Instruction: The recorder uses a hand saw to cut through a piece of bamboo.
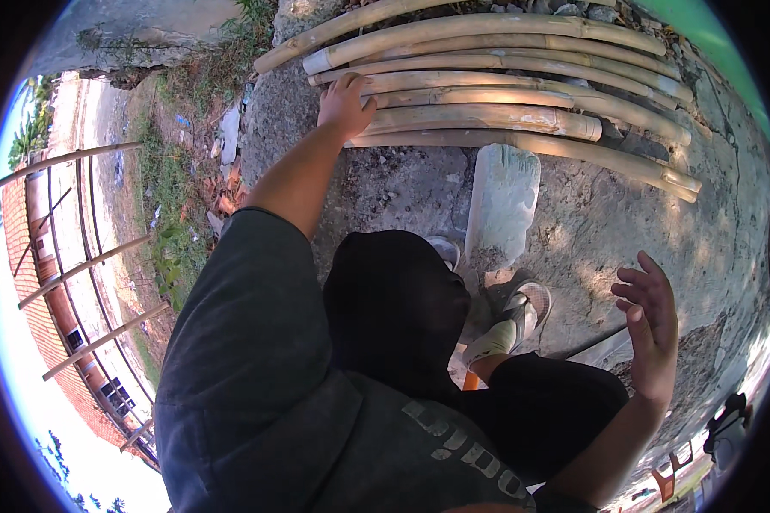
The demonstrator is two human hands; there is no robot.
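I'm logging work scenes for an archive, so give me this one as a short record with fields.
Material: bamboo poles, lying side by side
Left hand: at the poles' left ends; grip unclear
Right hand: raised, fingers parted, holding nothing
Nearby: pale slab, between the poles and a sandal
Surface: rough, cracked concrete
Background, left: tiled roof beyond greenery

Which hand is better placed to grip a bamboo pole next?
Probably the left hand: it rests on the bamboo poles, near their left ends; the right hand is empty, apart from them.
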